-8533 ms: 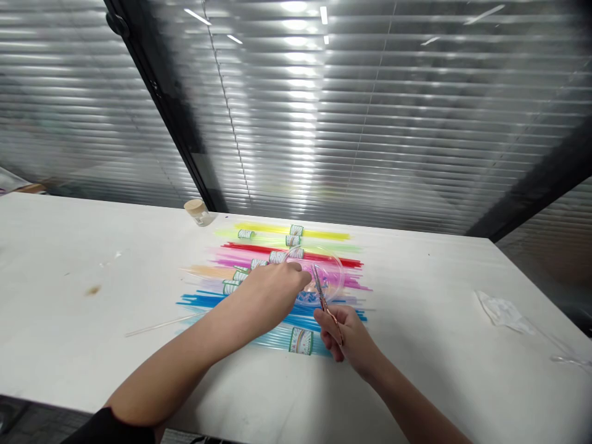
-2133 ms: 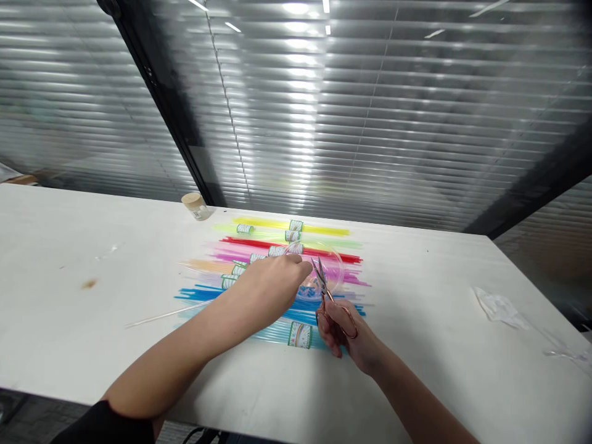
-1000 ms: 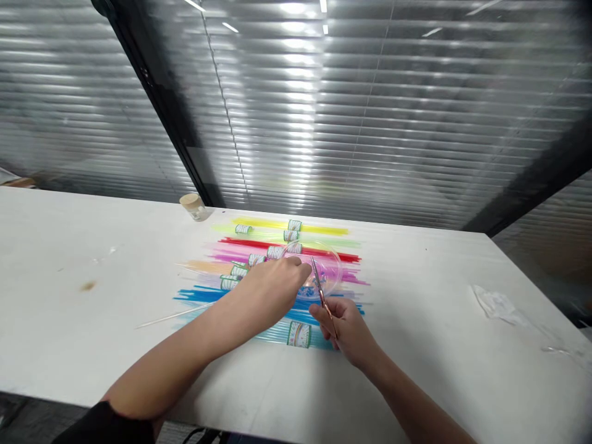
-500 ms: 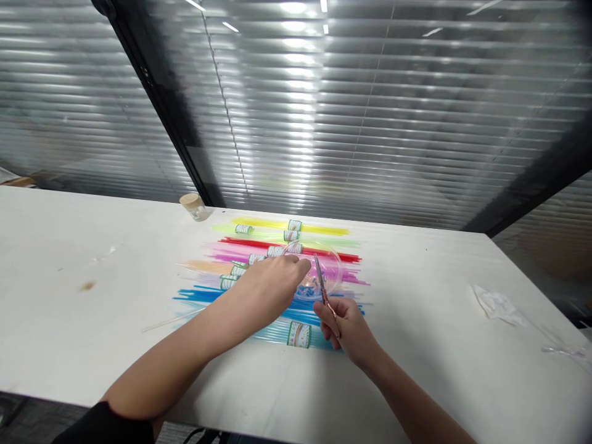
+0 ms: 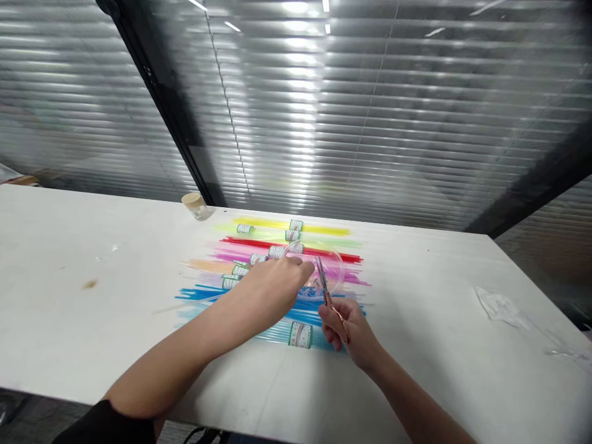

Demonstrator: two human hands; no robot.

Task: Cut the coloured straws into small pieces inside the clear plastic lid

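Note:
My right hand (image 5: pixel 345 327) holds copper-handled scissors (image 5: pixel 329 299), their blades pointing up and parted a little over a clear round bowl (image 5: pixel 341 265). Small blue and other coloured pieces (image 5: pixel 309 290) lie in the bowl. My left hand (image 5: pixel 284 280) is closed just left of the blades, above the bowl's left part. A thin pale straw (image 5: pixel 173 308) sticks out to the left from behind my left forearm and seems to run to that hand; its held end is hidden. Bundles of coloured straws, among them yellow (image 5: pixel 324 230), red (image 5: pixel 342 254) and light blue (image 5: pixel 272 333), lie under and around the bowl.
A small jar with a beige lid (image 5: pixel 197 206) stands at the back of the white table (image 5: pixel 115 320). Crumpled clear wrapping (image 5: pixel 502 306) lies on the right. Beyond the table's back edge are window blinds (image 5: pixel 296 123).
The scissors and my right hand have shifted slightly right, and the blades look a little more parted. The pale straw's left end has moved up and right. My left hand has barely moved.

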